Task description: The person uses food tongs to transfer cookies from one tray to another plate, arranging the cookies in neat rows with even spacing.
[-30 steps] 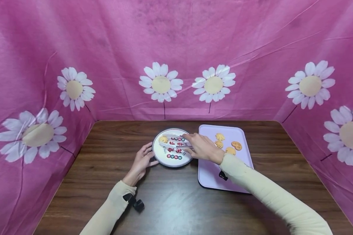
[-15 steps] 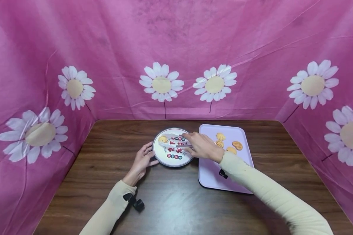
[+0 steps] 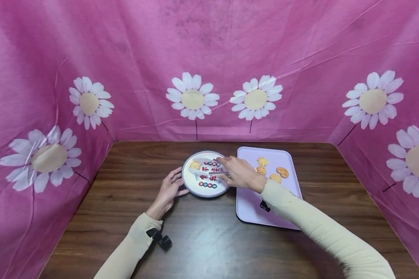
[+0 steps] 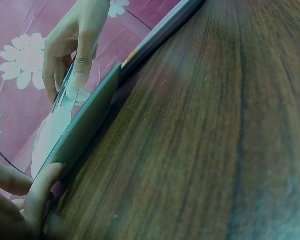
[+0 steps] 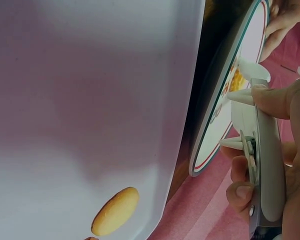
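A round white plate (image 3: 196,187) with a dark rim and red characters lies at mid-table. My left hand (image 3: 168,190) holds its left edge, thumb toward the front and fingers along the side. In the left wrist view, thumb and fingers meet the plate's edge (image 4: 92,117). Over the plate, my right hand (image 3: 242,173) grips a pair of tongs (image 5: 270,170) with grey handles and pale, wide ends. Those ends reach left, on either side of a yellow swirled cookie (image 3: 195,166) at the plate's upper left. The right palm is partly hidden in the right wrist view.
Right of the plate stands a lilac tray (image 3: 253,211), partly under the right forearm. On it lie a piped cookie (image 3: 262,161), a swirled cookie (image 3: 261,171), a browner round cookie (image 3: 282,172) and a plain one (image 5: 116,212). A pink floral curtain (image 3: 216,46) surrounds the wooden table (image 3: 202,240).
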`<action>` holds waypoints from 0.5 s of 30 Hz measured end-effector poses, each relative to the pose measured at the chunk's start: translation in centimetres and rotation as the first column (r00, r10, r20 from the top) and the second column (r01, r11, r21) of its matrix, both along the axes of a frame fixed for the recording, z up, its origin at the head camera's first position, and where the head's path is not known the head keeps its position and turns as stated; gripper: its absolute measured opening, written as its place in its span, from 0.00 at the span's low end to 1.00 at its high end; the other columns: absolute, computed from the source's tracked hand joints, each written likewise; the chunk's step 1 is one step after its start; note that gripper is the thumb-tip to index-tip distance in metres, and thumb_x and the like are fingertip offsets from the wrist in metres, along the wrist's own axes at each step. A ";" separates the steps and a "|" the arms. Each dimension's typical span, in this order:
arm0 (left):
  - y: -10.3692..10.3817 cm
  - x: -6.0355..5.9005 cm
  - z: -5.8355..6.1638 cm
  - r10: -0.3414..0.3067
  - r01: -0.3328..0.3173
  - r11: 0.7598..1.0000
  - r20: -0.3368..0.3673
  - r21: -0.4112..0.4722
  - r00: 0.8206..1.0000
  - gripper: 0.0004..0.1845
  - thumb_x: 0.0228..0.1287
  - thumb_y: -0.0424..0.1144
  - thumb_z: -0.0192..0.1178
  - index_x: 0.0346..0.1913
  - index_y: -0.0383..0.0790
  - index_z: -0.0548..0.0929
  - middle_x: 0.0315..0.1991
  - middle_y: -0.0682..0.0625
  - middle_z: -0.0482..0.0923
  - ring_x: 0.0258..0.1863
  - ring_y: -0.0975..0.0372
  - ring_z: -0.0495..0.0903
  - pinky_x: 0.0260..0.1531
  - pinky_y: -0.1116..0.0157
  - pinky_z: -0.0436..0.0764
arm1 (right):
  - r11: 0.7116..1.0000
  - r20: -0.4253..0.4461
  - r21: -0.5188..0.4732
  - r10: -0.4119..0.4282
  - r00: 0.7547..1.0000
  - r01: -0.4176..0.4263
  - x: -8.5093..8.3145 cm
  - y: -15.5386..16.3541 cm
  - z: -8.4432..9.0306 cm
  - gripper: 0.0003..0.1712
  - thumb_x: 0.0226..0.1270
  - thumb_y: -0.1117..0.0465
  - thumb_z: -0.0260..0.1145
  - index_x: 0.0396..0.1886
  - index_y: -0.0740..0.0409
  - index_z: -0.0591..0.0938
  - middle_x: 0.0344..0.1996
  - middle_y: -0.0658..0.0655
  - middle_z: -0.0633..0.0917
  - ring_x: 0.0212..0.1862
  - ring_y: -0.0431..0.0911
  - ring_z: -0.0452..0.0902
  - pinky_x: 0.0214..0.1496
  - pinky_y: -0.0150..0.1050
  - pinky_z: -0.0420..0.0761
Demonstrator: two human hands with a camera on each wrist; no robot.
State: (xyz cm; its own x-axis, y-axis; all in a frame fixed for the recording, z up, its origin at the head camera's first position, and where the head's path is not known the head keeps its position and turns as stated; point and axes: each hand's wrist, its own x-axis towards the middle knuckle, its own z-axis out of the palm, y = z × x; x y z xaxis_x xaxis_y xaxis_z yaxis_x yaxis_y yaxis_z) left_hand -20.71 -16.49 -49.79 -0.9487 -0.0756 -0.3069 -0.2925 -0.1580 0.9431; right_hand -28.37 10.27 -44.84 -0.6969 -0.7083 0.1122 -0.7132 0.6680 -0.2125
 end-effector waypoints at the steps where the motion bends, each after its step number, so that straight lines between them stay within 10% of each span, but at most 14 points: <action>1: 0.1 0.2 0.0 0.001 -0.001 1.000 0.000 0.000 1.000 0.31 0.77 0.23 0.48 0.80 0.37 0.61 0.75 0.33 0.67 0.62 0.50 0.75 0.42 0.63 0.94 | 1.000 0.000 -0.003 -0.001 1.000 0.001 0.2 0.2 0.0 0.32 0.68 0.51 0.72 0.67 0.61 0.77 0.43 0.61 0.89 0.40 0.49 0.83 0.34 0.48 0.90; 15: 1.6 2.5 0.5 0.025 -0.025 1.000 -0.013 0.004 1.000 0.31 0.77 0.24 0.47 0.80 0.36 0.60 0.75 0.33 0.66 0.62 0.51 0.75 0.43 0.63 0.94 | 0.998 -0.032 -0.070 0.007 0.999 -0.009 2.0 3.6 0.4 0.35 0.70 0.49 0.70 0.70 0.60 0.75 0.51 0.61 0.89 0.47 0.50 0.85 0.42 0.52 0.91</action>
